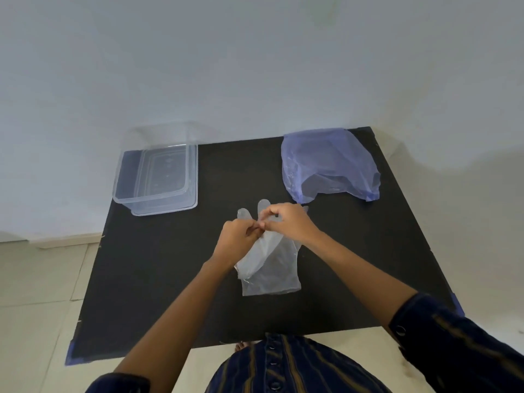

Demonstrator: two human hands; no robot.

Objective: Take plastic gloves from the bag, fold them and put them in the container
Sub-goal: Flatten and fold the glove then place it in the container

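Gloves point(269, 268) of clear plastic lie at the middle of the black counter point(158, 279), cuffs toward the person and fingers pointing away, and everything else is placed here against them. Both hands meet over the finger end of the gloves: the left hand point(236, 239) is closed in a pinch on the thin film, and the right hand point(286, 222) is curled tight beside it with fingertips nipped on the same film, the two hands touching at the knuckles. Part of the plastic is lifted and creased under the left hand while the cuff end stays flat on the counter. Beyond the gloves and to their left stands the clear container point(156, 177), open at the top and seemingly resting on its lid, right at the counter's far left edge. Beyond the gloves and to their right lies the bluish translucent bag point(329, 165), its mouth turned toward them and its nearest fold just past the gloves' fingertips. Bare counter runs between the gloves and the container, also wide on both sides of the gloves and from the cuffs to the near edge, where a striped buttoned shirt point(283, 367) shows. Blue tape point(69, 354) marks the near left corner
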